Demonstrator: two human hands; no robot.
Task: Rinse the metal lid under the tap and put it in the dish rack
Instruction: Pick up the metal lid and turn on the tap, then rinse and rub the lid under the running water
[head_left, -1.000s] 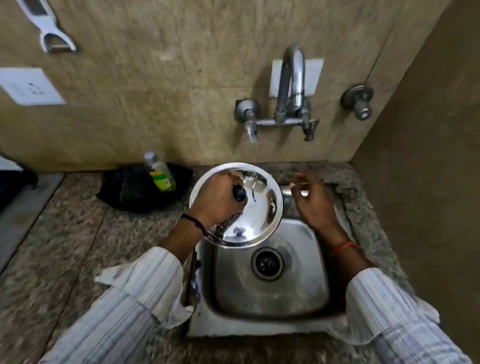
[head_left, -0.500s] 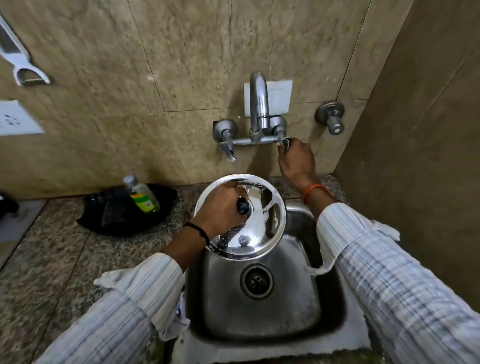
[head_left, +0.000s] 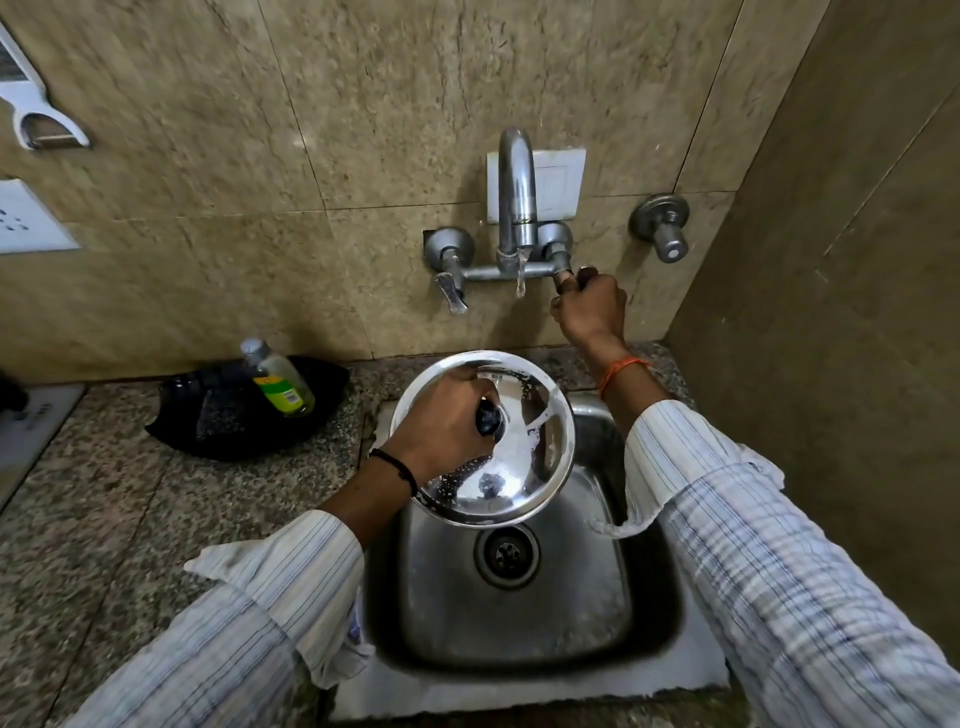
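A round shiny metal lid with a black knob hangs over the back of the steel sink, tilted toward me. My left hand grips it by the knob. The wall tap curves out above the sink, and a short stream of water falls from its spout. My right hand is curled round the tap's right handle. No dish rack is in view.
A black tray with a small bottle of yellow liquid sits on the granite counter left of the sink. A second valve sticks out of the wall at right. A brown side wall stands close on the right.
My right hand rose from the sink's back edge to the tap's right handle and gripped it; water now runs from the spout. The lid stayed in my left hand over the sink.
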